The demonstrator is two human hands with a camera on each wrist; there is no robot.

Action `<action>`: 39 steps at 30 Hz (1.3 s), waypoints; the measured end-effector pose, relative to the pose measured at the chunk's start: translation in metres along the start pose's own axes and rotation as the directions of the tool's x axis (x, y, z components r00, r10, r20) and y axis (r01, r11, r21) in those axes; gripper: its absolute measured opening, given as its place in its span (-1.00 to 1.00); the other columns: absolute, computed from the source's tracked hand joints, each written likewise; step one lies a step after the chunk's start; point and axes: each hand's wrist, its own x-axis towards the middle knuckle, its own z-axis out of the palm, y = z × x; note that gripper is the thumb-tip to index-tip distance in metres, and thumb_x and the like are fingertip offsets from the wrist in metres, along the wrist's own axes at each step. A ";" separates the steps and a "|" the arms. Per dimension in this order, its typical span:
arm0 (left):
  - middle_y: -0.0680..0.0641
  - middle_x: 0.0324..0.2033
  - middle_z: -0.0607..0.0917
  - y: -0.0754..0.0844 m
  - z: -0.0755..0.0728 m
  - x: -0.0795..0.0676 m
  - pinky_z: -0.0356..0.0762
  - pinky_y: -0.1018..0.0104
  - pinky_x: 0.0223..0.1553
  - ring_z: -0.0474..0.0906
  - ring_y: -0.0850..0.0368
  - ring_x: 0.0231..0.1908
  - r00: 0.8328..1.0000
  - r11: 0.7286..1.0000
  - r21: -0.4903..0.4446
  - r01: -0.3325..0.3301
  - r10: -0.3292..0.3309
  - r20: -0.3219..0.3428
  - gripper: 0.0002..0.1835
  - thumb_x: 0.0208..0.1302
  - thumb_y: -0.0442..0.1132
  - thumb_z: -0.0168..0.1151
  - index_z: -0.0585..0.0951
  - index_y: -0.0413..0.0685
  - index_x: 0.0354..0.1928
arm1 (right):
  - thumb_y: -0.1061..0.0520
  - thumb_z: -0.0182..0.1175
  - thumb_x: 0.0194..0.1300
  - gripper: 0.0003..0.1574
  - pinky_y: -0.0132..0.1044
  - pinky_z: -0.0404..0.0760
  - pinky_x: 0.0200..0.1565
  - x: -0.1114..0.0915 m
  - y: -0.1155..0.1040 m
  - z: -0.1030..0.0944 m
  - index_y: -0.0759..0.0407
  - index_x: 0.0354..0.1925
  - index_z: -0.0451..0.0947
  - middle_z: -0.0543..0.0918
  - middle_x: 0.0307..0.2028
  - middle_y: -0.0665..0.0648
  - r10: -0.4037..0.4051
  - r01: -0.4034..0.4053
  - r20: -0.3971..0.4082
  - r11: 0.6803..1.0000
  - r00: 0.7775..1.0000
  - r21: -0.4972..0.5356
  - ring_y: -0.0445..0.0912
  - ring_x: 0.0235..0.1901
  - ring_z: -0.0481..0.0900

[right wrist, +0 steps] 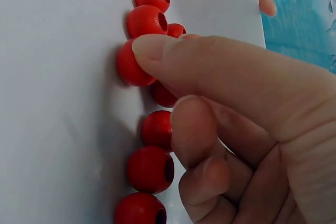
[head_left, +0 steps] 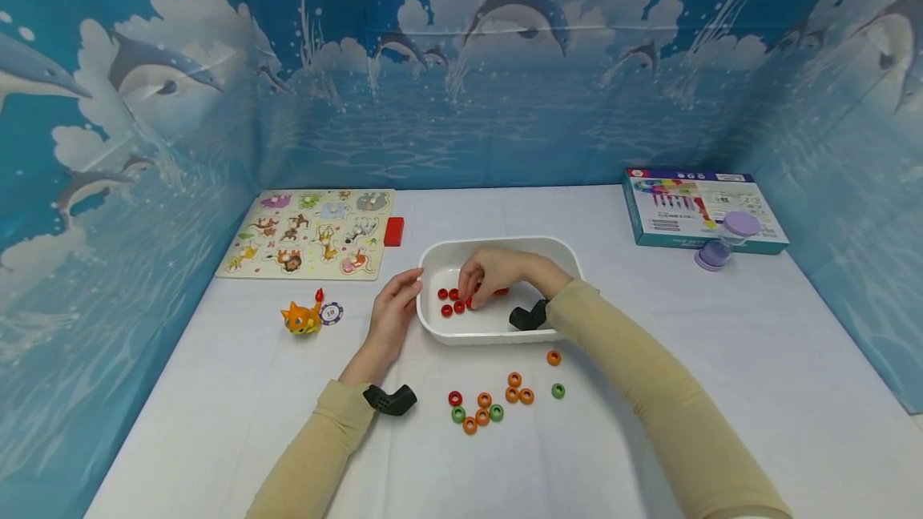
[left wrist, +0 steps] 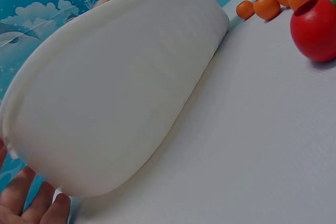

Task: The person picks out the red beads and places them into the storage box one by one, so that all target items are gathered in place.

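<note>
Inside the white plastic tub, my right hand pinches a red bead between thumb and forefinger, low over the tub floor. Several more red beads lie around those fingers, roughly in rows. My left hand rests against the tub's left end, its fingers lightly bent along the outer wall and rim. On the cloth in front of the tub lie loose orange beads, green beads and one red bead.
An animal puzzle board with a red block beside it lies back left. Nearer stand an orange cat figure and a round chip. A flat box and a purple-ended sand timer sit back right. A dolphin curtain encloses the table.
</note>
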 end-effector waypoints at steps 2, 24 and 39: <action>-0.03 0.08 0.41 0.000 0.000 0.000 0.35 0.30 0.07 0.34 0.07 0.09 1.000 1.000 0.000 -0.002 0.002 0.000 -0.59 0.16 -0.12 0.17 0.46 -0.11 0.05 | 0.28 0.33 -0.06 -0.78 -0.38 0.50 -0.48 0.000 0.001 0.000 0.14 -0.33 0.61 0.67 -0.39 0.01 0.005 -0.006 0.007 1.000 1.000 0.014 -0.18 -0.53 0.51; -0.03 0.06 0.43 0.001 0.001 -0.002 0.35 0.30 0.07 0.36 0.07 0.07 1.000 1.000 -0.012 0.010 -0.011 -0.013 -0.63 0.20 -0.18 0.13 0.46 -0.12 0.05 | 0.18 0.18 0.14 -0.75 -0.30 0.50 -0.53 -0.075 -0.062 0.038 0.05 -0.15 0.56 0.62 -0.24 0.03 -0.291 0.309 -0.205 0.949 0.935 0.063 -0.08 -0.57 0.48; -0.03 0.05 0.44 0.000 0.002 -0.001 0.37 0.29 0.05 0.37 0.07 0.06 1.000 1.000 -0.026 0.014 -0.014 -0.020 -0.64 0.19 -0.21 0.13 0.47 -0.12 0.03 | 0.11 0.20 0.15 -0.72 -0.42 0.29 -0.79 -0.079 -0.036 0.125 -0.02 -0.12 0.55 0.38 -0.82 -0.01 -0.224 0.243 -0.163 0.963 0.961 0.113 -0.19 -0.86 0.27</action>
